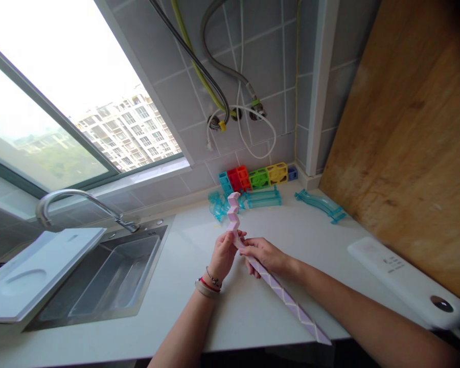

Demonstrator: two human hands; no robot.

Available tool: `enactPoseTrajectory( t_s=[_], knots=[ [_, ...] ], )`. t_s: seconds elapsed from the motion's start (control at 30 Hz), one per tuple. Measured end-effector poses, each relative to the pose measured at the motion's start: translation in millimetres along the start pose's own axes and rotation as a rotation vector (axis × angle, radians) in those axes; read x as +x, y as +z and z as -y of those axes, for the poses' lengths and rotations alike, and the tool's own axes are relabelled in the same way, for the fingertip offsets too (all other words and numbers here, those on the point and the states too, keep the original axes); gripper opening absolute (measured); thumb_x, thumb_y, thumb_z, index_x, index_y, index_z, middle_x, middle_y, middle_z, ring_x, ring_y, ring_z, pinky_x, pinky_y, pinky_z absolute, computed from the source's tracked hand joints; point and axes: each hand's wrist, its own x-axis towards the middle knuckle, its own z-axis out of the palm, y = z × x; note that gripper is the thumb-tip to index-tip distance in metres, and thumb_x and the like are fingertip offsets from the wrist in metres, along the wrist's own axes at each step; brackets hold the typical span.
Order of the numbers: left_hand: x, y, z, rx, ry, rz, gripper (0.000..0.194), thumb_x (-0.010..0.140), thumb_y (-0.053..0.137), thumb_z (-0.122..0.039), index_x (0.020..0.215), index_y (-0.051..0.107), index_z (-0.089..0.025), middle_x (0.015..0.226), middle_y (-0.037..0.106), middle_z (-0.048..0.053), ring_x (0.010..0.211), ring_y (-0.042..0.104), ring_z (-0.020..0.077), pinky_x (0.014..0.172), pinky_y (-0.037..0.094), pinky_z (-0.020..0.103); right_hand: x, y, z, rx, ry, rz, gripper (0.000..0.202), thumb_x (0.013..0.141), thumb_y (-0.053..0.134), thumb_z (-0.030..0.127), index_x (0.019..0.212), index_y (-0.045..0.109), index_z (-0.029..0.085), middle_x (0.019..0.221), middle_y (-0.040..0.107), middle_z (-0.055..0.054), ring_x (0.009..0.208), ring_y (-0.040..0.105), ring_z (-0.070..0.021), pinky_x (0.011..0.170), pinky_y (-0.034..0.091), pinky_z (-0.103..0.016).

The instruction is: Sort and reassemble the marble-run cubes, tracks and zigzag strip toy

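A long pink-and-white segmented puzzle strip crosses the middle of the view. Its far end is bent into a zigzag, while the rest runs straight toward the counter's front edge at the lower right. My left hand, with bracelets at the wrist, grips the strip just below the zigzag, thumb on top. Close beside it, my right hand has its fingers wrapped round the straight part. The two hands are almost touching, above the white counter.
Coloured plastic blocks line the back wall, with clear teal pieces in front. A curved teal piece lies to their right. At the left are a sink, a tap and a white board. A white device is at the right.
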Motion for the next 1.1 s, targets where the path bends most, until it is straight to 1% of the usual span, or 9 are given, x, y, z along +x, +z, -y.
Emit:
enactPoseTrajectory(
  t_s=[0.13, 0.3, 0.47, 0.53, 0.67, 0.83, 0.9, 1.03, 1.1],
  knots=[
    [-1, 1.5, 3, -0.127, -0.031, 0.016, 0.049, 0.081, 0.071, -0.063, 0.091, 0.069, -0.015, 0.087, 0.068, 0.004, 0.056, 0.052, 0.0069, 0.051, 0.040, 0.021, 0, 1, -2, 0.078, -0.037, 0.054, 0.028, 0.090, 0.053, 0.043, 0.089, 0.059, 0.016, 0.053, 0.066, -0.001, 0.038, 0.052, -0.0122, 0.041, 0.038, -0.022],
    [-5, 5.2, 1, -0.327, -0.096, -0.016, 0.041, 0.077, 0.079, -0.056, 0.093, 0.070, -0.019, 0.092, 0.069, 0.002, 0.085, 0.065, 0.0140, 0.077, 0.053, 0.025, -3, -1, -1, 0.221, -0.008, 0.134, 0.033, 0.091, 0.056, 0.047, 0.094, 0.061, 0.015, 0.062, 0.068, -0.003, 0.048, 0.057, -0.0131, 0.049, 0.043, -0.023],
    [-11, 9.7, -5, -0.419, -0.152, -0.077, 0.035, 0.076, 0.080, -0.054, 0.091, 0.073, -0.023, 0.092, 0.071, -0.001, 0.091, 0.068, 0.0166, 0.090, 0.054, 0.031, -6, -1, 5, 0.232, -0.024, 0.151, 0.041, 0.093, 0.055, 0.055, 0.094, 0.063, 0.014, 0.067, 0.067, -0.003, 0.053, 0.057, -0.0126, 0.054, 0.044, -0.024],
    [-11, 11.1, -6, -0.451, -0.151, -0.071, 0.032, 0.078, 0.079, -0.053, 0.091, 0.073, -0.024, 0.092, 0.072, -0.002, 0.091, 0.068, 0.0166, 0.091, 0.054, 0.031, -7, 0, 7, 0.173, -0.056, 0.140, 0.042, 0.094, 0.054, 0.055, 0.091, 0.063, 0.014, 0.065, 0.066, -0.003, 0.053, 0.056, -0.0122, 0.054, 0.043, -0.024],
    [-6, 6.9, -12, -0.492, -0.080, -0.076, 0.028, 0.083, 0.075, -0.050, 0.095, 0.072, -0.025, 0.090, 0.072, -0.003, 0.084, 0.068, 0.0161, 0.078, 0.055, 0.030, -3, -1, 5, 0.011, -0.069, 0.087, 0.041, 0.090, 0.060, 0.056, 0.084, 0.061, 0.015, 0.064, 0.065, -0.002, 0.052, 0.053, -0.0110, 0.053, 0.041, -0.023],
    [8, -19.2, -29, -0.522, 0.134, -0.149, 0.028, 0.087, 0.071, -0.051, 0.096, 0.070, -0.025, 0.085, 0.072, -0.003, 0.075, 0.067, 0.0134, 0.075, 0.054, 0.030, 2, -3, -8, -0.216, -0.026, -0.032, 0.041, 0.079, 0.073, 0.051, 0.100, 0.062, 0.017, 0.070, 0.064, 0.001, 0.054, 0.053, -0.0116, 0.052, 0.041, -0.024],
    [13, -31.7, -35, -0.515, 0.188, -0.203, 0.029, 0.088, 0.070, -0.052, 0.096, 0.070, -0.024, 0.085, 0.072, -0.003, 0.073, 0.067, 0.0128, 0.074, 0.053, 0.029, 1, -4, -11, -0.371, -0.029, -0.080, 0.040, 0.079, 0.073, 0.046, 0.107, 0.063, 0.019, 0.074, 0.064, 0.000, 0.058, 0.055, -0.0134, 0.054, 0.041, -0.024],
    [19, -50.8, -40, -0.511, 0.294, -0.383, 0.027, 0.087, 0.072, -0.049, 0.095, 0.071, -0.022, 0.084, 0.072, -0.003, 0.068, 0.066, 0.0106, 0.072, 0.052, 0.025, -5, -4, -9, -0.796, -0.145, -0.257, 0.030, 0.082, 0.069, 0.037, 0.108, 0.068, 0.022, 0.079, 0.067, -0.001, 0.069, 0.060, -0.0177, 0.065, 0.041, -0.027],
    [22, -56.7, -40, -0.510, 0.314, -0.456, 0.026, 0.089, 0.071, -0.047, 0.093, 0.071, -0.021, 0.084, 0.072, -0.002, 0.066, 0.065, 0.0101, 0.069, 0.052, 0.025, -8, -4, -5, -0.870, -0.188, -0.304, 0.028, 0.086, 0.063, 0.039, 0.109, 0.068, 0.023, 0.081, 0.069, -0.002, 0.072, 0.062, -0.0193, 0.068, 0.041, -0.028]
  ],
)
